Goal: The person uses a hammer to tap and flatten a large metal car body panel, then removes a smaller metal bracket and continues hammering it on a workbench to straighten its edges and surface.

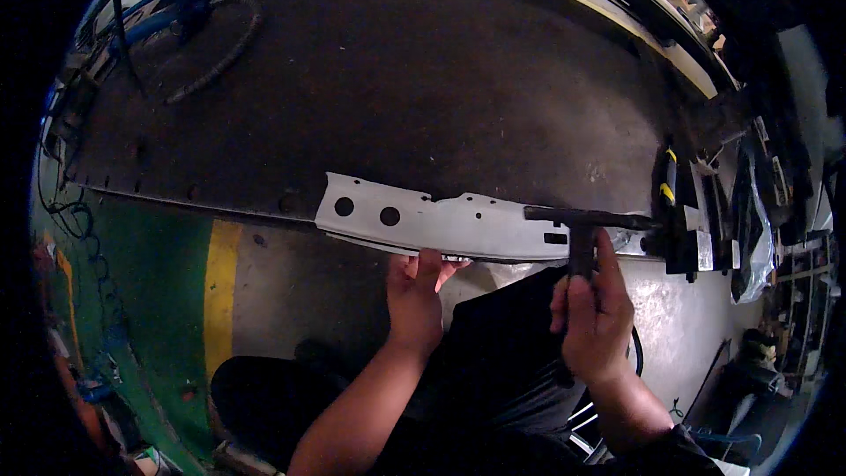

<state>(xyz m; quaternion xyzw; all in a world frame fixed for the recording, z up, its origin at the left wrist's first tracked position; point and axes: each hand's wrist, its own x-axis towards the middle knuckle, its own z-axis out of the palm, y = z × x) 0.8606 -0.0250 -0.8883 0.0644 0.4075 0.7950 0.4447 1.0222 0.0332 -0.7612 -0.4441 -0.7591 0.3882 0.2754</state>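
A long pale-grey sheet-metal panel [441,225] with two large round holes at its left end lies along the near edge of the dark workbench [379,79]. My left hand [417,300] grips the panel's near edge around its middle, thumb on the edge and other fingers partly hidden beneath. My right hand [599,322] is closed around the dark handle of a hammer [581,251], index finger stretched along it. The hammer's long head lies across the view of the panel's right part; whether it touches the metal I cannot tell.
Dark tools or clamps with a yellow-marked piece [670,178] and a clear plastic bag [753,234] are at the right. A blue machine with a hose [225,48] stands at the far left. Below the bench, a yellow stripe [221,291] borders green floor.
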